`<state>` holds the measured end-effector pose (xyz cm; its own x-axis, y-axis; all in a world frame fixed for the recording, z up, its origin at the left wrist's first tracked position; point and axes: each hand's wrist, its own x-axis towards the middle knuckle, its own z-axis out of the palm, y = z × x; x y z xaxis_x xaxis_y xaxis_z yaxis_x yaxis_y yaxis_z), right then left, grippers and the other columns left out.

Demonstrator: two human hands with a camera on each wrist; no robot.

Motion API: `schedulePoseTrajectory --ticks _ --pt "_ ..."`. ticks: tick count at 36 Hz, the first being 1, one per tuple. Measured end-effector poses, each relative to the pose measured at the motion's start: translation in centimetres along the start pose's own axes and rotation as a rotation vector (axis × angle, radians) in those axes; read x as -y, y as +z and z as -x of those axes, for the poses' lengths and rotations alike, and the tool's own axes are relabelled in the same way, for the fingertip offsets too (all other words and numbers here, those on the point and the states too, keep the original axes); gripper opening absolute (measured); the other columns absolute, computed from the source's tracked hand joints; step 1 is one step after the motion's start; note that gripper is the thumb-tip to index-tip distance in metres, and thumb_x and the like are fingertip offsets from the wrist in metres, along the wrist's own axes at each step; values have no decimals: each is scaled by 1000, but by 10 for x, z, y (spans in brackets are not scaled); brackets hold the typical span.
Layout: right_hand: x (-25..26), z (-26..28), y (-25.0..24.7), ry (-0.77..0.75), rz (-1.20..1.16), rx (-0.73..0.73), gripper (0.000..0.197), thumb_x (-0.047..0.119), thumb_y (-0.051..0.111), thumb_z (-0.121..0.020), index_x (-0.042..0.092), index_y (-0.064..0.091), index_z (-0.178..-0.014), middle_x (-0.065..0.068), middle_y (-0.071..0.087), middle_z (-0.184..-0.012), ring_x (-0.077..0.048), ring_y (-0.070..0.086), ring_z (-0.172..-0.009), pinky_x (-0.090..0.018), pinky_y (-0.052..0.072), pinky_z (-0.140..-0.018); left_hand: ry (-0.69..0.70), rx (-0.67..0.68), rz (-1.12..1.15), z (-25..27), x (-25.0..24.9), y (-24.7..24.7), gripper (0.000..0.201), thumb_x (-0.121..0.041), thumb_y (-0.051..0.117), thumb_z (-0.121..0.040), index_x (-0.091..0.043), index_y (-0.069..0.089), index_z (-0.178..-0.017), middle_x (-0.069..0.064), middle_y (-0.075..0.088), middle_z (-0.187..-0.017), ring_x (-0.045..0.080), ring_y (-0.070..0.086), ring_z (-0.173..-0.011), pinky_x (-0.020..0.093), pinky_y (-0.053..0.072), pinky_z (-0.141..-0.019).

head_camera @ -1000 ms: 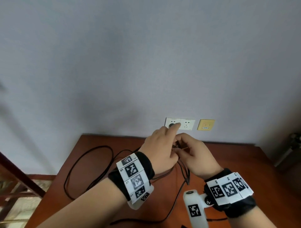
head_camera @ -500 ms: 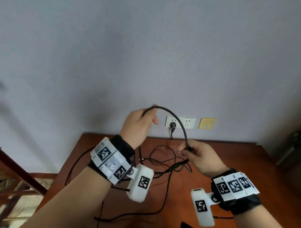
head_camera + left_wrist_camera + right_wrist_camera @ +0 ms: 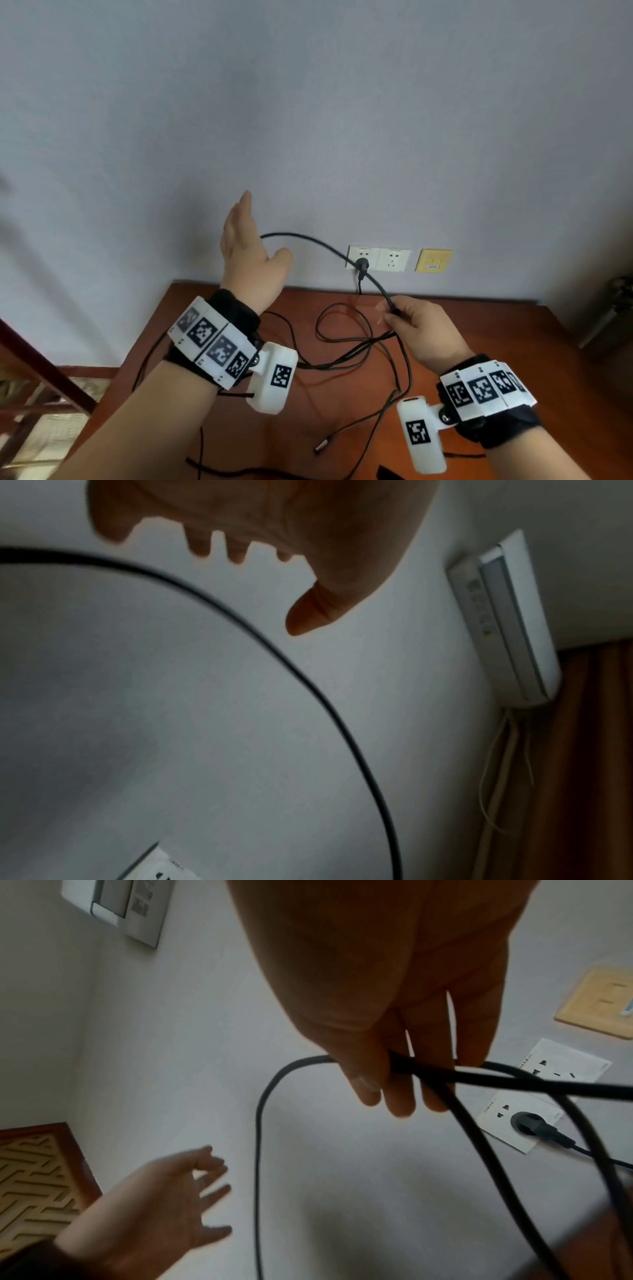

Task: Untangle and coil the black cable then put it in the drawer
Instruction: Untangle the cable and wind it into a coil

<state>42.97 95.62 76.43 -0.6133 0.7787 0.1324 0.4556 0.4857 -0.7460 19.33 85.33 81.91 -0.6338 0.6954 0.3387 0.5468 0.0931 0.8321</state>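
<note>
The cable [image 3: 308, 240] is pinched in the right hand [image 3: 419, 329], arching up leftward just beside the left hand [image 3: 247, 253], whose fingers are spread, nothing held.

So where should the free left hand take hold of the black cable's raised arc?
Probably near the arc's top, on the black cable, coming from the left with the open left hand. That stretch hangs clear in the air beside the palm, while the right hand already pinches its lower end.
</note>
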Motion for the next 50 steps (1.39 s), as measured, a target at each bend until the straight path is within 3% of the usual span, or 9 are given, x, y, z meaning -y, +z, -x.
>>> schedulePoseTrajectory --ticks 11,15,19,27,33,36,42,46,50 --pt "25 -1 10 -231 17 71 27 3 58 -86 22 72 -98 10 72 -89 -3 66 -86 -30 53 -80 433 444 -316 39 -32 41 87 -26 59 -84 -36 4 -150 -4 18 -159 15 4 -148 54 5 -119" --pt "31 2 7 -280 -49 66 39 -8 55 -82 20 72 -104 13 73 -100 0 65 -98 -27 52 -87 369 602 -357 49 -31 56 77 -26 53 -87 -28 11 -151 0 59 -123 18 48 -123 44 15 -119" --pt "31 5 5 -318 -122 57 33 -5 61 -86 24 73 -97 14 73 -98 -2 66 -98 -24 51 -89 352 639 -304 48 -28 56 55 -23 52 -86 -24 36 -139 1 67 -96 19 61 -83 30 49 -77" --pt "14 3 8 -214 -86 -29 18 3 66 -84 20 71 -89 7 71 -83 -9 67 -80 -36 54 -78 335 525 -190 35 -22 43 10 -38 63 -86 -29 61 -83 -12 63 -76 6 59 -74 20 44 -66" --pt "5 3 8 -94 -72 -82 25 7 67 -85 32 65 -86 11 70 -83 0 64 -80 -8 46 -73 279 220 211 17 -28 26 24 -28 64 -89 -27 56 -67 -11 49 -59 4 43 -56 17 35 -55" --pt "2 3 8 -42 -85 -91 24 8 66 -85 32 64 -86 8 70 -80 -5 66 -78 -14 50 -73 252 65 279 7 -24 17 32 -29 59 -93 -24 47 -64 -12 39 -55 6 38 -54 25 36 -56" --pt "4 3 5 7 -124 -93 19 7 64 -86 26 65 -87 6 71 -72 -1 67 -72 -11 49 -70 142 -46 148 -12 0 4 30 -27 53 -96 -23 46 -67 -9 44 -61 2 42 -56 25 33 -59" --pt "9 2 5 -23 -110 -90 18 9 66 -85 26 64 -79 7 70 -71 -5 66 -73 -18 51 -74 9 55 -143 -14 21 3 37 -13 54 -90 -32 48 -122 2 50 -125 21 49 -117 41 40 -101" --pt "17 1 11 -92 -73 -76 12 8 69 -83 18 64 -78 7 67 -71 -3 62 -70 -22 49 -73 233 163 -151 9 -5 9 61 -7 55 -84 -21 37 -141 1 42 -143 18 37 -133 39 28 -114"
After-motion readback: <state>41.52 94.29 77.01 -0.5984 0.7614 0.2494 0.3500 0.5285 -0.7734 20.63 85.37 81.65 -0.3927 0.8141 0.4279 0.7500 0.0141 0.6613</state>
